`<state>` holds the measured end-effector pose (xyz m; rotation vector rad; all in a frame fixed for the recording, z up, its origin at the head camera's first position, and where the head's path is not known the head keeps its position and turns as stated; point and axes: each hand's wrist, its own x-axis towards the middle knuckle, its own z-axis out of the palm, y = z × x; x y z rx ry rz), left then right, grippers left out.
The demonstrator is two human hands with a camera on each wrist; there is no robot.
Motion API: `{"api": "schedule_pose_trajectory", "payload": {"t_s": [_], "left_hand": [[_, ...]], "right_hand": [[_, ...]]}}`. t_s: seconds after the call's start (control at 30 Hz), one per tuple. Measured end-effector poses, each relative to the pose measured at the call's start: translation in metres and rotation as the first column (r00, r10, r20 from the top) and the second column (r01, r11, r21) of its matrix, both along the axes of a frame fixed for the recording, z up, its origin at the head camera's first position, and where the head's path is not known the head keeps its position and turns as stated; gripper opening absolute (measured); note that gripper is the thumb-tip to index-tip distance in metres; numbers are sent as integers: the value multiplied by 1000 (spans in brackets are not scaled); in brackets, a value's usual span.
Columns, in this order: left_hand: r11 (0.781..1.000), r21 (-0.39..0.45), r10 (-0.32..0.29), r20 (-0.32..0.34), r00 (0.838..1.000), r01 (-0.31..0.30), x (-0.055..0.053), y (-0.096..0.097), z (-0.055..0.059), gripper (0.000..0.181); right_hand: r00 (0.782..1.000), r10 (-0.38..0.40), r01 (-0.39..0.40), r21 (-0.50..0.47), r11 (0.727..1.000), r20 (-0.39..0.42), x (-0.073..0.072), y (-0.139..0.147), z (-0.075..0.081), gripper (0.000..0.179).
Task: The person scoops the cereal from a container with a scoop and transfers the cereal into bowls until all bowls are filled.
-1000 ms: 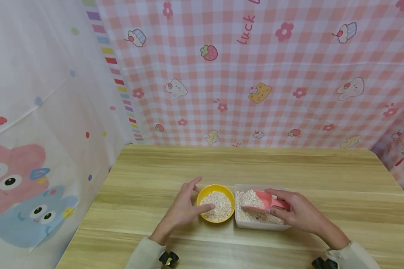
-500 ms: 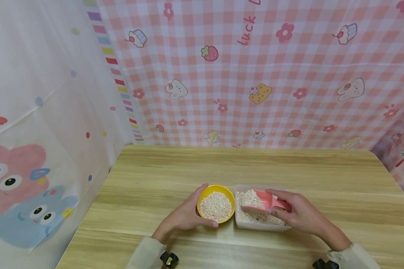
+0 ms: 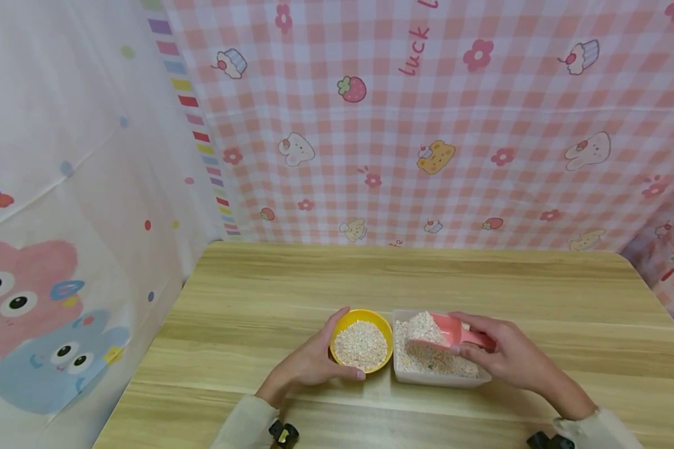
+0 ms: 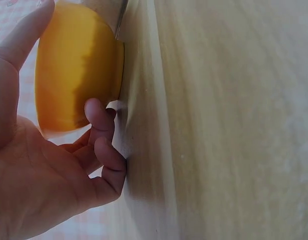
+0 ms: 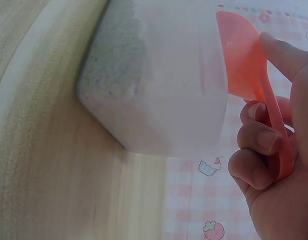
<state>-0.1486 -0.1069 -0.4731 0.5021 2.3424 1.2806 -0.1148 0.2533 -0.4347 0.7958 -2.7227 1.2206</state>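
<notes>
A yellow bowl (image 3: pixel 362 315) full of pale oat-like flakes stands on the table. My left hand (image 3: pixel 317 362) holds it from the left, thumb along the near side and forefinger at the far side. In the left wrist view, the other fingers (image 4: pixel 111 157) curl low beside the bowl (image 4: pixel 68 65). My right hand (image 3: pixel 508 350) grips the handle of a pink scoop (image 3: pixel 452 332) heaped with flakes. The scoop is over a translucent rectangular container (image 3: pixel 440 378) of the same flakes. Fingers curl round its handle in the right wrist view, above the container's wall (image 5: pixel 174 110).
The container stands close to the bowl's right side on a wood-grain table (image 3: pixel 269 280). Behind the table hangs a pink checked cloth (image 3: pixel 399 137). A white cloth with cartoon figures (image 3: pixel 101 187) hangs at the left.
My left thumb has moved from over the flakes to the bowl's near side, and the hand now holds the bowl. The loaded scoop has risen slightly and shifted a little right.
</notes>
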Motion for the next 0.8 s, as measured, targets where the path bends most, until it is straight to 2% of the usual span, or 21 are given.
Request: {"api": "schedule_pose_trajectory", "payload": {"t_s": [0.23, 0.4, 0.8], "left_hand": [[1000, 6, 4, 7, 1000, -4, 0, 0, -2, 117], [1000, 11, 10, 20, 1000, -10, 0, -1, -2, 117], [1000, 10, 23, 40, 999, -24, 0, 0, -2, 116]], "right_hand": [[999, -11, 11, 12, 1000, -38, 0, 2, 7, 49], [998, 9, -8, 24, 1000, -64, -2, 1, 15, 49], [998, 53, -51, 85, 995, -23, -10, -26, 41, 53]]}}
